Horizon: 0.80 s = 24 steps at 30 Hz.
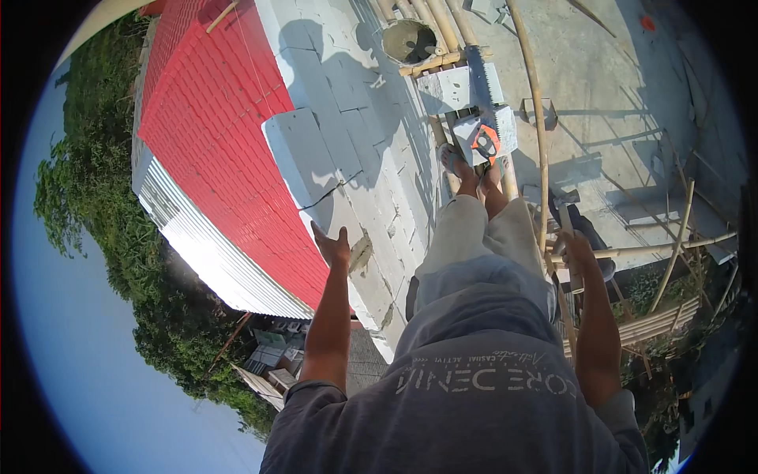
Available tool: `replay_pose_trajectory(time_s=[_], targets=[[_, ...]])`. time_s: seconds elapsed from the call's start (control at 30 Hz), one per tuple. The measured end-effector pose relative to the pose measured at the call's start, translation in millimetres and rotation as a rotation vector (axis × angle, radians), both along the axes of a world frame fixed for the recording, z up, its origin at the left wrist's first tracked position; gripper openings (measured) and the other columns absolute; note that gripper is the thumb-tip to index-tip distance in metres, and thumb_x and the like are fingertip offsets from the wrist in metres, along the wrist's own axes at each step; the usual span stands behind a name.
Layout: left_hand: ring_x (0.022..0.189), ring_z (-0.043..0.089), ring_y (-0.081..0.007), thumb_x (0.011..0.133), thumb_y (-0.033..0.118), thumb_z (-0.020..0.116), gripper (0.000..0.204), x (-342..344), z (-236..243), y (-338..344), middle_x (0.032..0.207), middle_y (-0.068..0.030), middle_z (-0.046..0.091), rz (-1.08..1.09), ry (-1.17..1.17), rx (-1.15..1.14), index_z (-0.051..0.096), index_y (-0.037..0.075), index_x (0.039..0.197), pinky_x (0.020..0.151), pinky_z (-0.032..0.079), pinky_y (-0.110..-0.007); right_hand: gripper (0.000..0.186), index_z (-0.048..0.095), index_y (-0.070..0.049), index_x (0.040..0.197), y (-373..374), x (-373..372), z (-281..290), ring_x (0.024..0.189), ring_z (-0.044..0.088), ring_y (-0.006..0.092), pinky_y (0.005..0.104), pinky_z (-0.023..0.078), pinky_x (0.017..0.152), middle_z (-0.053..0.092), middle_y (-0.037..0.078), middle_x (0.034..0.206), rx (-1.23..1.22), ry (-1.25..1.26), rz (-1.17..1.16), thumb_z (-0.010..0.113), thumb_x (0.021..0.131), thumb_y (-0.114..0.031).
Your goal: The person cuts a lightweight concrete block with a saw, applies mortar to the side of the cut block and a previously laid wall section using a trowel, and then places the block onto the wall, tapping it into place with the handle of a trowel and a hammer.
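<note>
My left hand [333, 245] hovers at the edge of the grey block wall [347, 170], fingers spread, nothing in it. Just beyond it, a pale block [304, 154] sits on the wall, with a dark jagged joint at its near end. On the right, my right hand [578, 246] is closed around a pale, stick-like piece [576, 276]; its exact kind is unclear. Beside that hand is a dark, rounded object [594, 229], partly hidden. A hand saw [483, 95] with an orange and black handle lies across white blocks [448, 88] ahead of my feet.
Bamboo poles [530, 71] form scaffolding beneath and beside me, with the concrete floor [584, 47] far below. A round, mortar-stained bucket [409, 42] stands ahead by the wall. Past the wall's left side lie a red tiled roof [229, 158] and trees [106, 158].
</note>
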State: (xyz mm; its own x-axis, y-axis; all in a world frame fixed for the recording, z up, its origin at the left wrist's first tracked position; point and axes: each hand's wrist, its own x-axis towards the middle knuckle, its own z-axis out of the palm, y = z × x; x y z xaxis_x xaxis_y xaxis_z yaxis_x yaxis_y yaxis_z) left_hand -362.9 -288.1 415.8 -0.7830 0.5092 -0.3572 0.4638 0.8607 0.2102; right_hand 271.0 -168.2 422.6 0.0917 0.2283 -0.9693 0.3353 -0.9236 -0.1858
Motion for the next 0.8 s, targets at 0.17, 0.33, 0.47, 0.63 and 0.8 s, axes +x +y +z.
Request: replay_pose_trajectory(time_s=[0.17, 0.33, 0.47, 0.63, 0.8], targets=[[0.143, 0.041, -0.0391, 0.090, 0.015, 0.075, 0.093, 94.0, 19.0, 34.7, 0.159, -0.0261, 0.035, -0.021, -0.556, 0.231, 0.016, 0.009, 0.162, 0.114, 0.039, -0.046, 0.038, 0.056, -0.001, 0.108, 3.3, 4.3, -15.1, 0.051, 0.056, 0.0135, 0.0317, 0.048, 0.044, 0.056, 0.006, 0.069, 0.074, 0.015, -0.056, 0.069, 0.094, -0.034], [0.126, 0.056, -0.0281, 0.094, 0.022, 0.074, 0.080, 122.3, 13.9, 31.9, 0.142, -0.0202, 0.056, -0.021, -0.914, 0.019, 0.029, 0.006, 0.159, 0.104, 0.046, -0.038, 0.036, 0.059, -0.001, 0.110, 15.3, -8.3, -11.6, 0.051, 0.056, 0.0131, 0.0313, 0.048, 0.045, 0.059, 0.005, 0.070, 0.144, 0.028, -0.036, 0.075, 0.090, -0.027], [0.102, 0.066, -0.0178, 0.095, 0.024, 0.069, 0.071, 114.7, 8.7, 20.5, 0.117, -0.0101, 0.071, 0.090, -0.983, -0.047, 0.036, 0.002, 0.155, 0.089, 0.049, -0.034, 0.032, 0.060, -0.002, 0.105, 20.0, -12.7, -3.6, 0.057, 0.056, 0.0108, 0.0286, 0.048, 0.049, 0.059, 0.003, 0.076, 0.184, 0.051, 0.075, 0.075, 0.090, -0.027], [0.103, 0.066, -0.0196, 0.095, 0.027, 0.067, 0.064, 86.6, 3.0, 24.3, 0.114, -0.0104, 0.070, 0.279, -0.894, -0.033, 0.044, 0.003, 0.149, 0.090, 0.049, -0.035, 0.035, 0.062, -0.001, 0.109, 16.7, -22.5, -4.6, 0.060, 0.059, 0.0130, 0.0299, 0.050, 0.051, 0.062, 0.005, 0.077, 0.275, -0.018, 0.050, 0.076, 0.086, -0.023], [0.091, 0.064, -0.0135, 0.095, 0.025, 0.068, 0.057, 110.2, -8.1, 56.2, 0.108, -0.0065, 0.069, 0.161, -0.849, -0.083, 0.050, 0.001, 0.144, 0.082, 0.048, -0.030, 0.055, 0.057, 0.003, 0.123, 43.2, -66.4, -35.4, 0.069, 0.069, 0.0221, 0.0377, 0.056, 0.059, 0.072, 0.013, 0.088, 0.266, -0.020, -0.038, 0.078, 0.080, -0.025]])
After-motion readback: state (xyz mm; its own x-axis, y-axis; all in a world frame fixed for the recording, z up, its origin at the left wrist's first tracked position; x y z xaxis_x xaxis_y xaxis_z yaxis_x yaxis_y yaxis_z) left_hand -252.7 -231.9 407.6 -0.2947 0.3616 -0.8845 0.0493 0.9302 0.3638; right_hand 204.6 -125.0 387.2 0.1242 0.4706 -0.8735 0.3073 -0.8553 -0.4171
